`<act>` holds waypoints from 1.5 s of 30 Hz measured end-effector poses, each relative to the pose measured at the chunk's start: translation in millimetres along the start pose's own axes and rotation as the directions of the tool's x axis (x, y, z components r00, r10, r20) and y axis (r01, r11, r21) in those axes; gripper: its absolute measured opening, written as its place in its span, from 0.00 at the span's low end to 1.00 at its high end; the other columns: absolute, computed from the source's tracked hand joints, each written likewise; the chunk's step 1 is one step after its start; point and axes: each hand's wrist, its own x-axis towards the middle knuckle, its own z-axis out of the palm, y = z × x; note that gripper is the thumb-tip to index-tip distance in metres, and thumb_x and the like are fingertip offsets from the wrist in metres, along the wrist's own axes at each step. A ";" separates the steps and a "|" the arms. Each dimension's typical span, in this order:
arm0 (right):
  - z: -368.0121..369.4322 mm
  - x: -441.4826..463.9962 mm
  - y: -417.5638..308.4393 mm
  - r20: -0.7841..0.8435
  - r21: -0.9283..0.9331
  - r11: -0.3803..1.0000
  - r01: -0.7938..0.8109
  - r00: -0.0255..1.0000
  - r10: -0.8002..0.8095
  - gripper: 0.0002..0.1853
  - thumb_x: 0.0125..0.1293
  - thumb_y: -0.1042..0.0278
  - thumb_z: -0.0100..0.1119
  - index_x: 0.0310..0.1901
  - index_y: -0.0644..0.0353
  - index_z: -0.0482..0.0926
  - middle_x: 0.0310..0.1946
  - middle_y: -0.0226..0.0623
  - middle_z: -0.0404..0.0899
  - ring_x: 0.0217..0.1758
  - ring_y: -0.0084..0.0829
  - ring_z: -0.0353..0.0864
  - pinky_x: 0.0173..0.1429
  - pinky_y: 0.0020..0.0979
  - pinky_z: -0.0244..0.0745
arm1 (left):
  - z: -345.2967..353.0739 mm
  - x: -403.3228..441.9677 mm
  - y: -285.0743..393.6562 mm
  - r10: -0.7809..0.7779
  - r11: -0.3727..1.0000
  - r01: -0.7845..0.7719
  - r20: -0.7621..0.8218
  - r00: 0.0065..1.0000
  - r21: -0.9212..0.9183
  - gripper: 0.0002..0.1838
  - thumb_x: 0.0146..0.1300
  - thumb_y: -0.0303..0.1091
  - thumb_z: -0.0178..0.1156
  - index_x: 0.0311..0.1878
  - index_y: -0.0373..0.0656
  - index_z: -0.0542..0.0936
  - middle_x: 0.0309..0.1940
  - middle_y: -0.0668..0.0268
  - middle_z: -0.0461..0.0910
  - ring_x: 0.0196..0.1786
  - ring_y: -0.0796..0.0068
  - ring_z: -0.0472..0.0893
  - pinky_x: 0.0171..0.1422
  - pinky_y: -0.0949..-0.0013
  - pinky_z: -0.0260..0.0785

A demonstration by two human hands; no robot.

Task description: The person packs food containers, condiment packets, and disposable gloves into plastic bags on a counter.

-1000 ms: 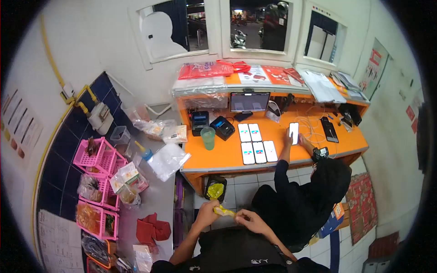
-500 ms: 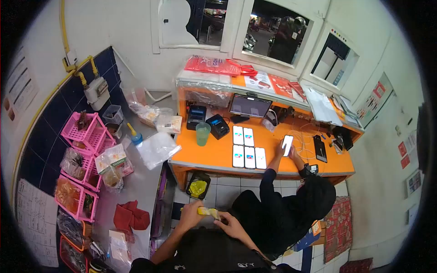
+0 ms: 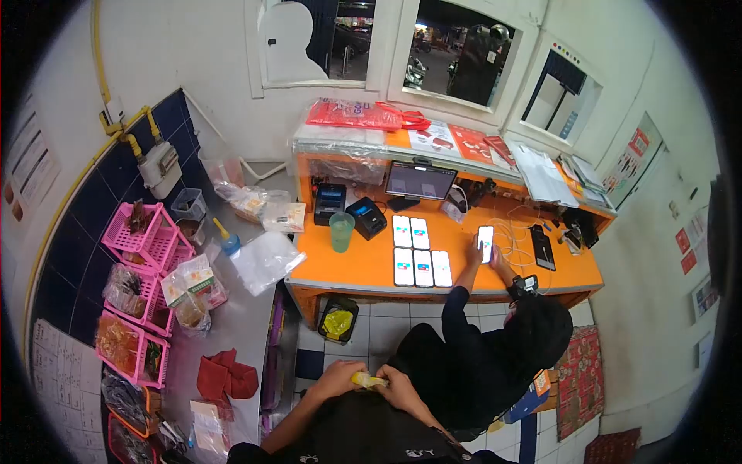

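A small yellow-and-whitish item (image 3: 369,380) is held in front of my body, partly covered by fingers, so its kind is unclear. My left hand (image 3: 342,379) grips one end, fingers curled around it. From the other side my right hand (image 3: 399,390) pinches the opposite end. Both hands are close together over the floor, low in the view, above my dark clothing. Just beyond them sits a dark bin (image 3: 338,319) with a yellow bag inside.
At right, a seated person in black (image 3: 464,363) holds a phone (image 3: 485,243) at the orange desk (image 3: 325,274). Several phones lie there near a green cup (image 3: 341,231). Along the left, a metal counter (image 3: 255,325) bears a red cloth (image 3: 226,375) and pink baskets (image 3: 131,240).
My hands have come closer together and lower around the yellow-and-whitish item, which shows less now. The whole view has shifted slightly. The seated person still holds the phone.
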 end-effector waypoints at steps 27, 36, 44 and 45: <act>0.7 -1.8 -13.2 -0.016 0.004 0.973 0.232 0.973 -0.232 0.12 0.59 0.76 0.67 0.45 0.62 0.81 0.41 0.45 0.82 0.47 0.48 0.83 0.50 0.40 0.77 | -23.2 -6.1 15.4 -0.050 0.995 0.059 0.108 0.993 -0.080 0.15 0.53 0.36 0.73 0.39 0.39 0.82 0.35 0.56 0.82 0.41 0.52 0.83 0.44 0.59 0.73; 4.8 -7.8 -7.7 0.014 0.201 0.968 0.151 0.987 -0.157 0.11 0.56 0.76 0.68 0.39 0.61 0.75 0.36 0.45 0.80 0.41 0.51 0.81 0.44 0.42 0.74 | 0.9 -11.9 15.8 0.058 0.997 -0.059 -0.032 0.998 -0.053 0.15 0.50 0.28 0.70 0.43 0.39 0.83 0.39 0.59 0.82 0.46 0.57 0.82 0.53 0.59 0.71; -1.4 -14.9 -3.6 0.247 0.321 0.940 0.118 0.947 -0.204 0.11 0.62 0.68 0.69 0.41 0.63 0.78 0.37 0.44 0.79 0.39 0.40 0.81 0.44 0.37 0.74 | 5.8 -22.1 -6.7 0.101 0.989 -0.100 -0.006 0.995 0.106 0.15 0.48 0.34 0.69 0.43 0.45 0.86 0.41 0.64 0.85 0.48 0.57 0.81 0.52 0.59 0.68; 3.8 -13.7 1.8 0.249 0.300 0.948 0.104 0.951 -0.183 0.11 0.65 0.66 0.67 0.43 0.63 0.79 0.38 0.44 0.80 0.40 0.41 0.81 0.46 0.37 0.75 | 5.3 -22.8 -2.8 0.086 0.991 -0.086 0.004 0.996 0.106 0.15 0.49 0.34 0.69 0.43 0.45 0.87 0.40 0.63 0.85 0.48 0.57 0.82 0.52 0.58 0.68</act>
